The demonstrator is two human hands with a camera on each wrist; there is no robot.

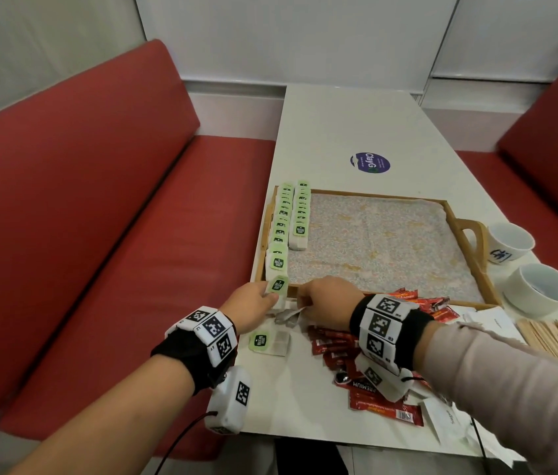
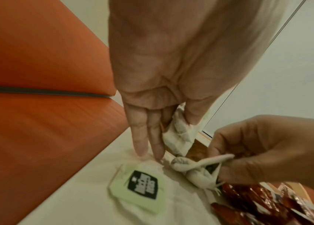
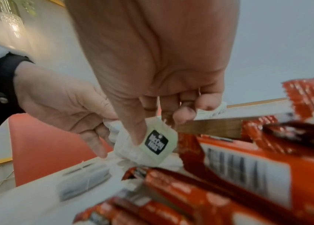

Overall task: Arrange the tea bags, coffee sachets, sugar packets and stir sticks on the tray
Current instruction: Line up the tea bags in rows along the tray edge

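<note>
Nearest, red foil coffee sachets (image 1: 340,347) lie heaped on the white table (image 1: 356,125). Just beyond, the right hand (image 1: 329,299) pinches a crumpled white tea bag (image 2: 196,169), while the left hand (image 1: 253,303), thumb against fingers, holds a green-tagged tea bag (image 1: 278,286) at the wooden tray's (image 1: 472,258) near-left corner, where two rows of tea bags (image 1: 291,217) already stand.

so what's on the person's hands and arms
Both hands are bare. Each wrist wears a black band ringed with white blocks bearing black square codes. A white camera pod with a black cable hangs under the left wrist. Pale sleeve on the right arm only.
</note>
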